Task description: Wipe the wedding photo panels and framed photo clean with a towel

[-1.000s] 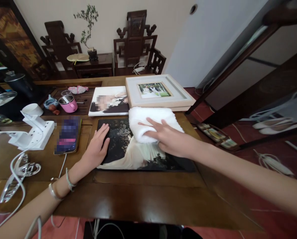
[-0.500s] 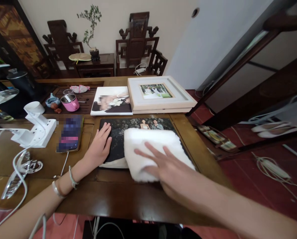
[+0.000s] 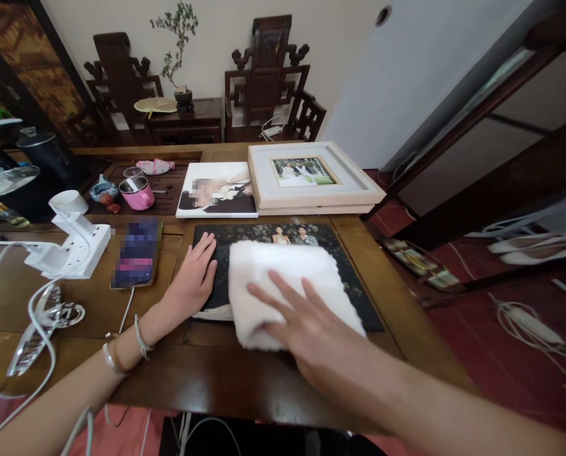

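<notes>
A dark photo print (image 3: 359, 294) of a couple lies flat near the table's front edge. My left hand (image 3: 194, 278) rests on its left side, fingers stretched out and pressing down. Over the middle of the print is a folded white fluffy cloth (image 3: 283, 256), hiding much of the picture. Spread fingers of my right hand (image 3: 306, 320) lie on top of this cloth, pushing it against the print; the thumb dents its near edge. A pale strip (image 3: 216, 313) shows along the print's lower left edge.
Behind the print are a white-edged photo panel (image 3: 219, 212) and stacked light wooden frames (image 3: 321, 206). To the left lie a phone (image 3: 138, 253), a white power strip (image 3: 88, 250), a clear hair claw (image 3: 38, 332) and loose cables. A pink cup (image 3: 138, 195) stands on the tea tray.
My right hand has slid the cloth slightly left across the print, uncovering more of its lower right corner. My left hand stays in place on the print. The view has shifted a little.
</notes>
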The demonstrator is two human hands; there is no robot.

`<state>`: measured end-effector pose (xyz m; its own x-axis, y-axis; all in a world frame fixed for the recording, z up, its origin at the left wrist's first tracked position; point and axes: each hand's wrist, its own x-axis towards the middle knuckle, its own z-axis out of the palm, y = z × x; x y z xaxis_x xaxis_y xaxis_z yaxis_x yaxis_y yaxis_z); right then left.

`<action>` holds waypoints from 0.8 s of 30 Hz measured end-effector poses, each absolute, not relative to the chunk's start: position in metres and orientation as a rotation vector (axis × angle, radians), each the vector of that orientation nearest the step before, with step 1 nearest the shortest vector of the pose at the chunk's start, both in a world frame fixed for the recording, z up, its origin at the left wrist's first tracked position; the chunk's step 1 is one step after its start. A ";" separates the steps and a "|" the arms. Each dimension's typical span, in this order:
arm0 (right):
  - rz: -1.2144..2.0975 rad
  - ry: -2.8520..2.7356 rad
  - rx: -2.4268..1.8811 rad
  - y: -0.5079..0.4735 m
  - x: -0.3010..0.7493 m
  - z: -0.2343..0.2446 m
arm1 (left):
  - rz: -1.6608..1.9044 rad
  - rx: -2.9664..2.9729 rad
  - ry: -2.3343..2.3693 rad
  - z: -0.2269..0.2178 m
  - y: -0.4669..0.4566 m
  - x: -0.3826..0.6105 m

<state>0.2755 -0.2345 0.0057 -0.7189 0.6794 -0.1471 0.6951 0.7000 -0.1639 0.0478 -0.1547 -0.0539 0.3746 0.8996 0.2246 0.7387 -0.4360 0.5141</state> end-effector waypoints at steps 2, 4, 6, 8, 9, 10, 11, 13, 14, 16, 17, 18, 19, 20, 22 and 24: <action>-0.370 2.901 1.091 -0.259 0.276 0.002 | 0.698 2.312 1.436 -0.055 -0.155 0.048; -0.421 2.911 1.055 -0.268 0.277 0.002 | 0.703 2.315 1.435 -0.056 -0.154 0.047; -0.457 2.853 1.054 -0.258 0.274 0.006 | 0.704 2.320 1.428 -0.057 -0.154 0.047; -0.416 2.787 1.092 -0.233 0.268 0.011 | 0.701 2.325 1.424 -0.058 -0.153 0.046; -0.367 2.768 1.115 -0.218 0.265 0.013 | 0.697 2.327 1.424 -0.058 -0.153 0.046; -0.307 2.758 1.140 -0.201 0.261 0.015 | 0.691 2.329 1.423 -0.058 -0.153 0.046; -0.247 2.753 1.160 -0.183 0.258 0.016 | 0.684 2.331 1.422 -0.058 -0.153 0.045; -0.186 2.749 1.186 -0.153 0.252 0.018 | 0.677 2.329 1.416 -0.058 -0.153 0.045; -0.179 2.741 1.195 -0.141 0.249 0.019 | 0.677 2.326 1.413 -0.058 -0.152 0.046; -0.173 2.728 1.200 -0.130 0.247 0.019 | 0.687 2.316 1.410 -0.058 -0.152 0.046; -0.166 2.726 1.205 -0.132 0.246 0.019 | 0.692 2.313 1.408 -0.058 -0.152 0.046; -0.155 2.731 1.212 -0.139 0.246 0.018 | 0.693 2.313 1.407 -0.058 -0.152 0.046; -0.150 2.742 1.214 -0.150 0.246 0.016 | 0.689 2.315 1.408 -0.059 -0.152 0.046; -0.162 2.754 1.211 -0.164 0.246 0.013 | 0.684 2.318 1.412 -0.059 -0.152 0.046; -0.227 2.784 1.186 -0.201 0.249 0.006 | 0.675 2.325 1.423 -0.059 -0.152 0.045; -0.285 2.837 1.172 -0.236 0.252 -0.001 | 0.679 2.329 1.428 -0.059 -0.152 0.046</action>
